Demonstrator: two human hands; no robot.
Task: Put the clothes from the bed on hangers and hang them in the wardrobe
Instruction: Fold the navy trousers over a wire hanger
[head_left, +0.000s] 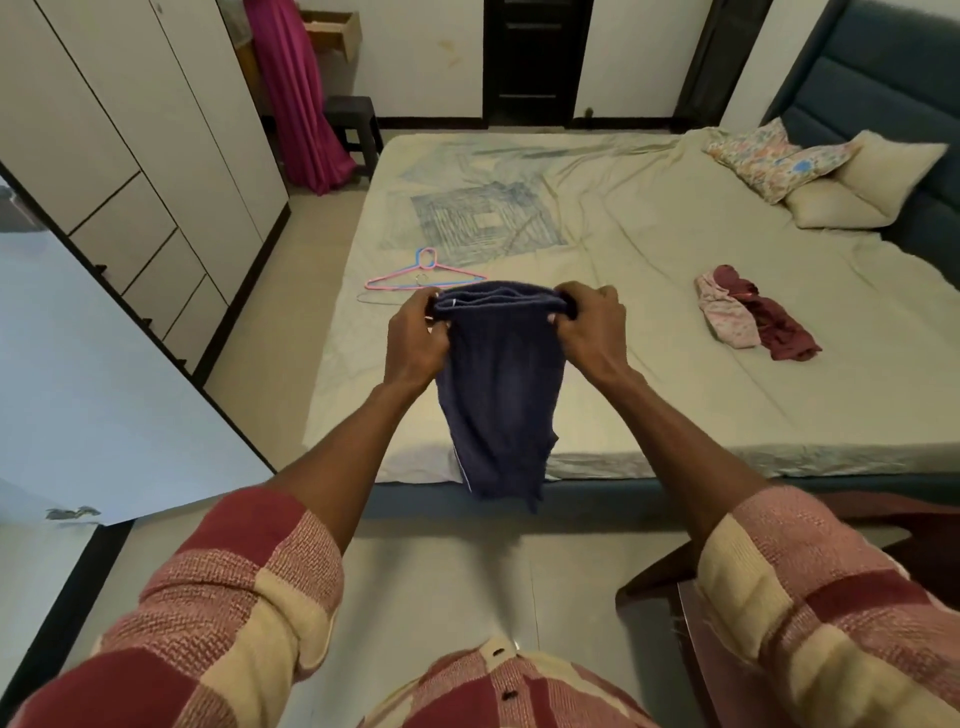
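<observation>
aloft, blue shorts (498, 384) in both hands

The bed (649, 291) lies ahead of the person, with the wardrobe (130, 171) along its left side across a strip of floor and the pillows (831, 176) at its far right against the headboard (872, 88). The hangers (421, 275) lie on the sheet near the bed's left edge, just behind the shorts (498, 384), which the left hand (415, 338) and right hand (592, 327) hold up over the near edge. A small heap of clothes (753, 314) lies on the bed to the right, well apart from the hangers, and a stool (358, 124) stands beyond the bed's far left corner.
</observation>
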